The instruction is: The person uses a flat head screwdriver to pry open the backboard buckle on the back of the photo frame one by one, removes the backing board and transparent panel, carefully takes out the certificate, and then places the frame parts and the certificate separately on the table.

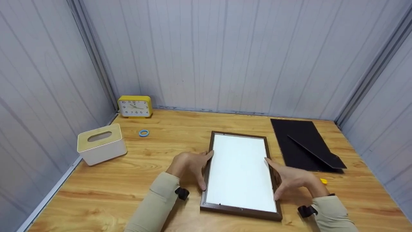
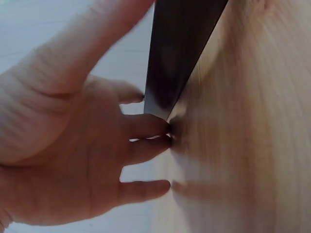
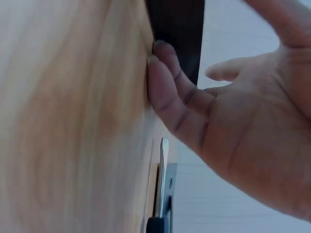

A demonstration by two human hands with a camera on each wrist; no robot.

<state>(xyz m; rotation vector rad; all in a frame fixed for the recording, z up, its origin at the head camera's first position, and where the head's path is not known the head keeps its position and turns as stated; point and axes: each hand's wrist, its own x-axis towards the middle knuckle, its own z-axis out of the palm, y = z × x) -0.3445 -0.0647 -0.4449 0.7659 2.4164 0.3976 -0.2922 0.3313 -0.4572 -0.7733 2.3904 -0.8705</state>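
A dark brown picture frame (image 1: pixel 240 210) with a white panel (image 1: pixel 239 172) inside it lies on the wooden table. My left hand (image 1: pixel 193 166) holds its left side, index fingertip on the rim and thumb lower along the edge. In the left wrist view, the left hand (image 2: pixel 87 141) has its other fingertips down by the frame's bottom edge. My right hand (image 1: pixel 291 177) holds the opposite side, index finger on the rim. Seen from the right wrist, the right hand's (image 3: pixel 243 116) lower fingers bend in against the frame's underside edge.
A black backing board (image 1: pixel 299 141) with a stand leg (image 1: pixel 317 153) lies at the right. By my right wrist is a small yellow object (image 1: pixel 323 181). Leftward are a tissue box (image 1: pixel 103 153), a blue ring (image 1: pixel 144 133) and a yellow clock (image 1: pixel 135 106). Walls enclose the table.
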